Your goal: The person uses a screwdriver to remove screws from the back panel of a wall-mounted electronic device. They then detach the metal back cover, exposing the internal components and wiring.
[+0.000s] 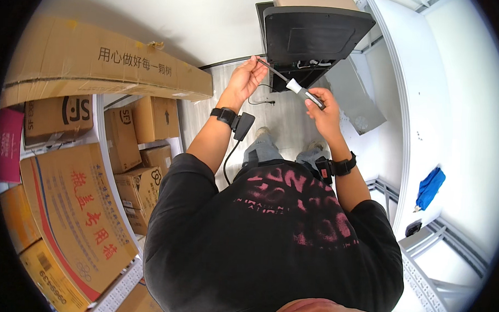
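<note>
A screwdriver (300, 90) with a grey, white and black handle is in my right hand (327, 116), its fingers closed around the handle's end. The dark shaft slants up and left to my left hand (248, 79), where thumb and fingertips pinch together at the tip. Whether a small screw sits in that pinch is too small to tell. Just beyond both hands stands a black machine (314, 37) with a flat panel on top. Below the panel its front has an opening, with pale wires or fittings (313, 63) partly in view.
Cardboard boxes (80, 205) fill the shelves at left, and a long carton (115, 63) lies across them. A grey metal panel (357, 96) leans at the right. On the white ledge lies a blue cloth-like item (430, 188). A black cable (262, 102) trails on the floor.
</note>
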A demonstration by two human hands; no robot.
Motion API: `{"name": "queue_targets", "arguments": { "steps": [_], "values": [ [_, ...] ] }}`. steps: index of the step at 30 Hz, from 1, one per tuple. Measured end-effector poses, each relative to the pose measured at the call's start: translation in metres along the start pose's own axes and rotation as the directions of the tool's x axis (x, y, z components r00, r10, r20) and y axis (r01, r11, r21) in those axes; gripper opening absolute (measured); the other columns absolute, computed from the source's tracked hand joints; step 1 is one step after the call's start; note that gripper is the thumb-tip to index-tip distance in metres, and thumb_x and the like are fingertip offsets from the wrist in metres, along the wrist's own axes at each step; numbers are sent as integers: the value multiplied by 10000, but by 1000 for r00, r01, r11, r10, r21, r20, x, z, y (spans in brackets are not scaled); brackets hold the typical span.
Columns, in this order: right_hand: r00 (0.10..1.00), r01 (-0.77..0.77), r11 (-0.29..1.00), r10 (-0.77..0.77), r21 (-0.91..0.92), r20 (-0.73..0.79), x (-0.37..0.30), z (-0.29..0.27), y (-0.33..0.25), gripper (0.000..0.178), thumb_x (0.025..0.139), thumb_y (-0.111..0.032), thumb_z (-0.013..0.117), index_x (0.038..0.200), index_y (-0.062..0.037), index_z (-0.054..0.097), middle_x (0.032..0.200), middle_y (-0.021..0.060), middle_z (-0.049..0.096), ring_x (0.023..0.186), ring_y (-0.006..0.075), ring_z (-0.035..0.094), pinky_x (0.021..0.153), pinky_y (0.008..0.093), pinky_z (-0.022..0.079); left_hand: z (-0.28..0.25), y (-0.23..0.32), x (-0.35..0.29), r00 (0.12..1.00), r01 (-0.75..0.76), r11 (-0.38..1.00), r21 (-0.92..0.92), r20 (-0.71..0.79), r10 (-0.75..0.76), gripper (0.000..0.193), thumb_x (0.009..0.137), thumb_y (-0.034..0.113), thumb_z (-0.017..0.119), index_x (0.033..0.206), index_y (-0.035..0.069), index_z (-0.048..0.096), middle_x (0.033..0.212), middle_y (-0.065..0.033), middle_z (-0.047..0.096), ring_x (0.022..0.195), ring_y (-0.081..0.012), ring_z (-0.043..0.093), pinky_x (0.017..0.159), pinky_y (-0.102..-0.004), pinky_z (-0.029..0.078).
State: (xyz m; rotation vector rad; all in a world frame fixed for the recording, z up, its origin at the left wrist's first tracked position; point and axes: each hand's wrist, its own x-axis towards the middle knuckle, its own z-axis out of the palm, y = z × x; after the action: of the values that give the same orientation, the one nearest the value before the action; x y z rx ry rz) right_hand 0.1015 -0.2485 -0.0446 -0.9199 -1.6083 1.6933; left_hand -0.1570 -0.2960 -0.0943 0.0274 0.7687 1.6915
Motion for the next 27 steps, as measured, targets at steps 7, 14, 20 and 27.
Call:
{"name": "queue_targets", "arguments": {
  "steps": [7, 14, 20, 27],
  "values": [
    [996, 49, 992, -57, -120, -66, -3, 17, -5, 228, 830, -70, 651, 1042, -31, 575, 839, 5, 599, 703, 74, 521, 633, 238, 425, 8, 20, 1, 1000, 10, 998, 61, 11, -11, 173, 961, 210, 524, 945, 46, 575, 917, -84, 651, 826, -175, 651, 752, -295, 573],
    [952, 249, 813, -305, -526, -20, -4, 21, -26, 257, 774, -66, 676, 1015, -70, 588, 938, 89, 596, 790, 263, 600, 692, 342, 471, 17, 19, 3, 993, -85, 960, 265, -56, 104, 190, 965, 185, 516, 947, 7, 581, 888, -108, 659, 775, -173, 656, 705, -279, 578],
    [918, 340, 694, -391, -635, 65, 4, 24, -39, 323, 748, -40, 687, 1045, -39, 560, 977, 124, 584, 848, 333, 590, 740, 357, 474, 33, 29, 12, 990, -47, 907, 418, -102, 98, 200, 951, 202, 548, 948, 6, 588, 861, -102, 652, 749, -172, 650, 688, -279, 575],
    [990, 86, 890, -127, -447, -62, 8, 32, -34, 368, 771, -115, 699, 1082, -24, 526, 934, 138, 627, 828, 272, 628, 727, 356, 483, 77, 41, 24, 997, -8, 913, 408, -61, 36, 199, 942, 237, 568, 934, 42, 610, 837, -49, 637, 677, -118, 605, 639, -264, 559]
  ]
}}
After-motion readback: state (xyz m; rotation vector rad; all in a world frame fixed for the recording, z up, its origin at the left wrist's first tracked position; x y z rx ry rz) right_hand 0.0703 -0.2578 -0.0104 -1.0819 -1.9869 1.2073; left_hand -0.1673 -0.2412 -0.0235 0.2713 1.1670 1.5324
